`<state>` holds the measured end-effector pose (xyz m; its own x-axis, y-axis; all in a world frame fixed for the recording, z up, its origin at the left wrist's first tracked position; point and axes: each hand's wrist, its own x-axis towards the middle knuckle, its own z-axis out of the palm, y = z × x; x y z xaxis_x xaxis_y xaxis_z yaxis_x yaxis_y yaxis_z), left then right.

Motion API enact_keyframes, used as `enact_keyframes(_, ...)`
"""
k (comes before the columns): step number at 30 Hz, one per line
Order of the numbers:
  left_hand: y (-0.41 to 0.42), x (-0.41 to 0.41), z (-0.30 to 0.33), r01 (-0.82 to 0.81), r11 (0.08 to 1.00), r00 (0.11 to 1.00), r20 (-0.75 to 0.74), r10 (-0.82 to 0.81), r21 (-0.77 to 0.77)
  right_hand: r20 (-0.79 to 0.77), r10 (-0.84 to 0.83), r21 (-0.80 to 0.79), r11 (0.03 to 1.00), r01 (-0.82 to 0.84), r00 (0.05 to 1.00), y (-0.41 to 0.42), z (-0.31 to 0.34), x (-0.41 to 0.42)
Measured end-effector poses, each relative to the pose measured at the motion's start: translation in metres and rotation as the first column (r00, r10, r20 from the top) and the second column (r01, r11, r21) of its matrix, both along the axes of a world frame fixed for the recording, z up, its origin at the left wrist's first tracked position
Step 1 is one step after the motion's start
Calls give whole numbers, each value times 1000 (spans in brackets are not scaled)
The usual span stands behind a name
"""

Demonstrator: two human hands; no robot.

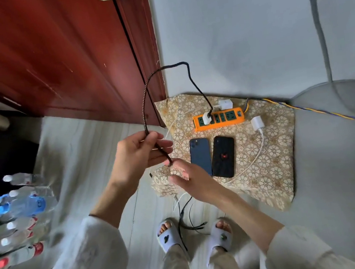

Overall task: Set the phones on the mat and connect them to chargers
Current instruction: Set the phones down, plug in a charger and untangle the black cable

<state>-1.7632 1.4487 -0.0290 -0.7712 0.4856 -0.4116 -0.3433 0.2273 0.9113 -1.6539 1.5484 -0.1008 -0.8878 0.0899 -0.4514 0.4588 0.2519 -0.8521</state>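
Two phones lie face down side by side on the patterned mat [271, 150]: a blue phone [200, 156] on the left, a black phone [224, 156] on the right. An orange power strip [227, 117] sits behind them with a white charger [206, 118] plugged in. A black braided cable [152, 80] arcs up from that charger into my left hand [139, 156], which grips it. My right hand [187, 174] pinches the cable's free end just below. A second white charger [257, 123] with a white cable [256, 159] lies loose on the mat.
A red wooden door [56, 55] and a grey wall [247, 20] stand behind the mat. Several water bottles [19, 211] lie on the floor at the left. More cables [189, 220] trail between my slippered feet. A blue-yellow cord [329, 111] runs right from the strip. Another white adapter [225, 104] sits behind it.
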Motion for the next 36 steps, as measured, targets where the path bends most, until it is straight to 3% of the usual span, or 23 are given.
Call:
enact_keyframes(2, -1, -2, 9, -13, 998, 1000, 11, 13, 55, -47, -120, 35, 992, 122, 992, 3, 9, -5)
enact_keyframes(6, -6, -1, 10, -72, 987, 995, 82, 61, 144, -44, -349, -227, 916, 331, 936, 11, 40, -11)
enact_keyframes(8, -14, 5, 3, 10, 999, 1000, 29, -12, 45, -49, -400, -307, 878, 367, 915, 18, 59, -11)
enact_keyframes(9, -18, 10, -1, 130, 991, 991, -20, -131, -42, -53, -430, -341, 856, 388, 901, 22, 70, -12)
enact_keyframes(11, -26, 21, -8, 404, 895, 909, -23, -415, -188, -38, -499, -428, 791, 437, 866, 32, 92, -15)
enact_keyframes(13, -30, 29, -7, 548, 789, 824, 17, -566, -277, -24, -527, -475, 754, 454, 849, 42, 112, -21)
enact_keyframes(15, -31, 32, 0, 506, 768, 806, -100, -583, -393, -41, -516, -477, 763, 437, 856, 49, 129, -26)
enact_keyframes(17, -30, 28, 14, 389, 813, 832, -213, -512, -434, -64, -505, -503, 762, 409, 861, 53, 143, -28)
enact_keyframes(19, -28, 24, 35, 316, 893, 890, -227, -396, -320, -85, -480, -481, 787, 386, 873, 53, 150, -24)
enact_keyframes(21, -25, 20, 60, 240, 960, 953, -152, -261, -146, -48, -421, -414, 834, 365, 906, 46, 147, -15)
enact_keyframes(24, -21, 14, 98, 123, 991, 986, -119, -117, 44, 56, -308, -423, 854, 302, 950, 23, 132, 5)
enact_keyframes(28, -17, 12, 144, 41, 975, 999, -34, -35, 220, -2, -109, -280, 954, 104, 994, -2, 134, 16)
enact_keyframes(34, -9, 11, 203, -12, 890, 999, 44, -9, 456, -113, -45, 143, 988, 61, 993, 1, 171, 0)
enact_keyframes(36, -6, 11, 218, -19, 863, 999, 47, -6, 506, -211, -84, 183, 975, 124, 974, 3, 186, 2)
